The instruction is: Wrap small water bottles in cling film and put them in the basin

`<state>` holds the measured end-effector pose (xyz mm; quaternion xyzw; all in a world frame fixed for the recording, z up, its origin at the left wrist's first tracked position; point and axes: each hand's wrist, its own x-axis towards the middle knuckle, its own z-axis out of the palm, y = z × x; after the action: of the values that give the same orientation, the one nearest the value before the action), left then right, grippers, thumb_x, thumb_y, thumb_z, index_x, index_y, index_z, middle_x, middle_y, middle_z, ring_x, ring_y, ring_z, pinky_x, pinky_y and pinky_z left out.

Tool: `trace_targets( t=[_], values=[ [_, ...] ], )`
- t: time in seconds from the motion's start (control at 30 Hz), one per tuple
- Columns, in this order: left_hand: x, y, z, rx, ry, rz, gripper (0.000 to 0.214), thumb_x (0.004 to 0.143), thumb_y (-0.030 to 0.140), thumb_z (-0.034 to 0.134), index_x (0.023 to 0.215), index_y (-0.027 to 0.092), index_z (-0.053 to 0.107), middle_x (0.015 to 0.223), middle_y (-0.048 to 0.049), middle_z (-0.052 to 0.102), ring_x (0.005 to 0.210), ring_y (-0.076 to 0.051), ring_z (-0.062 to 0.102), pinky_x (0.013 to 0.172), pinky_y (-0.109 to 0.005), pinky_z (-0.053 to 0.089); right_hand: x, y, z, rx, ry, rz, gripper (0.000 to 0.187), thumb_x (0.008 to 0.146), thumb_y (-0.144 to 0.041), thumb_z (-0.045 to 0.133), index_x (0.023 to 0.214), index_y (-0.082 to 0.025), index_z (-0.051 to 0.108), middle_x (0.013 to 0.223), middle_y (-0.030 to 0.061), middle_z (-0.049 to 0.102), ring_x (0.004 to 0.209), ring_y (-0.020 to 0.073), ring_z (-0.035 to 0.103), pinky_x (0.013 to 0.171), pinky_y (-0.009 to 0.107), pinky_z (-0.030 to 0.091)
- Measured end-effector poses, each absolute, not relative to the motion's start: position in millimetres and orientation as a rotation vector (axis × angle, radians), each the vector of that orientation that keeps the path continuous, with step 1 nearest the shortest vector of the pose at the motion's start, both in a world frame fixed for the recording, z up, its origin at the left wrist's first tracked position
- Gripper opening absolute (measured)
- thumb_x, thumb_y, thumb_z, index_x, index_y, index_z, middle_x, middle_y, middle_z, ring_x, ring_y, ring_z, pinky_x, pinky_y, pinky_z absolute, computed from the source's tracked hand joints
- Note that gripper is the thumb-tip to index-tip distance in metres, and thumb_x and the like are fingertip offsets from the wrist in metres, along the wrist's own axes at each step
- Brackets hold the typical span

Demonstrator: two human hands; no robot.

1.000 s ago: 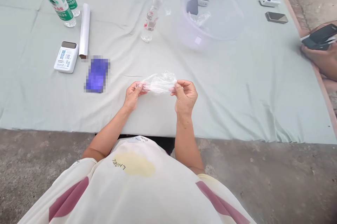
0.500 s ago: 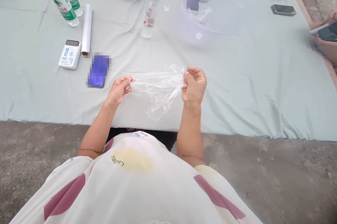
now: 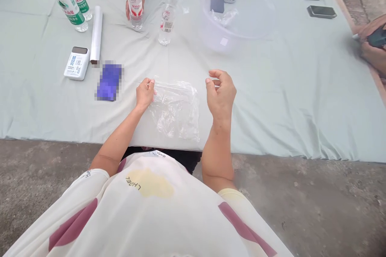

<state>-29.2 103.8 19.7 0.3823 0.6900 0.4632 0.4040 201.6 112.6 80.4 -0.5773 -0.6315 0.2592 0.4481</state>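
A thin clear plastic bag hangs crumpled over the near edge of the table, its left upper corner pinched in my left hand. My right hand is raised just right of the bag, apart from it, with fingers curled and a gap between thumb and fingertips; nothing shows in it. Left of my left hand lies a phone with a blurred blue screen. Beyond the bag a small clear water bottle with a white cap stands upright.
A translucent basin stands at the back. A white roll, a white power bank and two large bottles are at left. A co-worker's hand holds another bottle. Far right are a dark device and another person's hands.
My right hand has let go of the bag, which now hangs from my left hand. My left hand has shifted right. Across the table, a co-worker's hand has brought a bottle nearer and leftward.
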Motion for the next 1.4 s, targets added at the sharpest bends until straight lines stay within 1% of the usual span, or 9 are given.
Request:
trace_targets(
  t=[0.17, 0.3, 0.4, 0.5, 0.67, 0.93, 1.13, 1.3, 1.4],
  values=[
    [-27.5, 109.9, 18.2, 1.172, 1.855, 1.065, 0.016, 0.097, 0.035, 0.056, 0.104, 0.02, 0.057, 0.073, -0.0002, 0.063, 0.054, -0.014, 0.054, 0.068, -0.029, 0.043, 152.7, 76.4, 67.1, -1.101, -2.124, 0.644, 0.022, 0.096, -0.026, 0.052, 0.109, -0.034, 0.067, 0.123, 0.0034, 0.068, 0.114, 0.0247, 0.064, 0.1, 0.046, 0.052],
    [-35.8, 100.8, 24.7, 1.507, 1.976, 1.083, 0.051, 0.094, 0.038, 0.061, 0.14, 0.02, 0.045, 0.13, -0.0159, 0.06, 0.104, -0.024, 0.065, 0.092, -0.038, 0.047, 135.1, 80.1, 21.4, -1.299, -2.475, 0.548, 0.029, 0.09, -0.026, 0.065, 0.12, -0.025, 0.066, 0.15, 0.0131, 0.051, 0.143, 0.0349, 0.042, 0.115, 0.064, 0.032],
    [-36.0, 84.9, 35.1, 1.937, 1.94, 1.102, 0.047, 0.099, 0.038, 0.049, 0.144, 0.022, 0.044, 0.142, -0.0163, 0.053, 0.131, -0.028, 0.052, 0.106, -0.043, 0.042, 137.6, 87.7, 4.2, -1.338, -2.544, 0.543, 0.046, 0.088, -0.033, 0.07, 0.133, -0.024, 0.06, 0.157, 0.015, 0.041, 0.15, 0.0365, 0.032, 0.117, 0.067, 0.025],
    [-29.1, 72.2, 40.7, 2.338, 1.596, 0.675, 0.043, 0.099, 0.034, 0.048, 0.141, 0.023, 0.051, 0.137, -0.0137, 0.061, 0.134, -0.029, 0.052, 0.111, -0.046, 0.038, 140.2, 91.9, 1.3, -1.337, -2.54, 0.577, 0.053, 0.091, -0.033, 0.063, 0.143, -0.025, 0.051, 0.158, 0.0135, 0.041, 0.15, 0.0346, 0.031, 0.118, 0.066, 0.024],
    [-27.8, 71.7, 34.3, 2.321, 1.532, 0.106, 0.073, 0.089, 0.043, 0.066, 0.154, 0.022, 0.039, 0.155, -0.0159, 0.047, 0.15, -0.036, 0.034, 0.121, -0.06, 0.021, 145.7, 93.4, 3.7, -1.314, -2.597, 0.585, 0.054, 0.092, -0.035, 0.061, 0.144, -0.022, 0.051, 0.158, 0.0147, 0.04, 0.151, 0.0335, 0.031, 0.121, 0.06, 0.023],
    [-46.3, 81.1, 33.6, 2.228, 1.548, -0.163, 0.09, 0.079, 0.048, 0.076, 0.157, 0.03, 0.035, 0.167, -0.0088, 0.028, 0.155, -0.037, 0.018, 0.122, -0.066, 0.008, 230.6, 140.6, 0.3, -1.395, -2.5, 0.532, 0.04, 0.096, -0.041, 0.054, 0.132, -0.025, 0.064, 0.155, 0.0111, 0.046, 0.146, 0.0284, 0.04, 0.121, 0.052, 0.029],
    [-49.8, 82.2, 37.5, 2.222, 1.501, -0.198, 0.097, 0.075, 0.05, 0.079, 0.158, 0.029, 0.033, 0.169, -0.0127, 0.017, 0.156, -0.037, 0.014, 0.122, -0.065, 0.005, 311.0, 179.9, 18.1, -2.204, -1.822, 0.36, 0.053, 0.092, -0.035, 0.052, 0.139, -0.011, 0.055, 0.151, 0.0248, 0.045, 0.143, 0.0392, 0.042, 0.113, 0.062, 0.036],
    [-46.4, 85.5, 38.0, 2.207, 1.516, -0.212, 0.117, 0.065, 0.051, 0.085, 0.161, 0.027, 0.023, 0.17, -0.0178, 0.006, 0.157, -0.039, 0.008, 0.122, -0.063, 0.003, 246.5, 130.1, 38.0, -1.485, -2.215, 0.375, 0.043, 0.099, -0.038, 0.043, 0.137, -0.022, 0.055, 0.141, 0.0136, 0.057, 0.135, 0.028, 0.052, 0.111, 0.05, 0.044],
    [-44.6, 88.0, 36.1, 2.192, 1.524, -0.203, 0.133, 0.059, 0.052, 0.088, 0.163, 0.026, 0.01, 0.17, -0.0196, 0.003, 0.157, -0.041, 0.002, 0.122, -0.064, 0.003, 188.6, 100.6, 37.9, -1.075, -2.584, 0.529, 0.04, 0.096, -0.036, 0.055, 0.134, -0.024, 0.058, 0.148, 0.0113, 0.053, 0.139, 0.0281, 0.048, 0.11, 0.049, 0.045]
  ],
)
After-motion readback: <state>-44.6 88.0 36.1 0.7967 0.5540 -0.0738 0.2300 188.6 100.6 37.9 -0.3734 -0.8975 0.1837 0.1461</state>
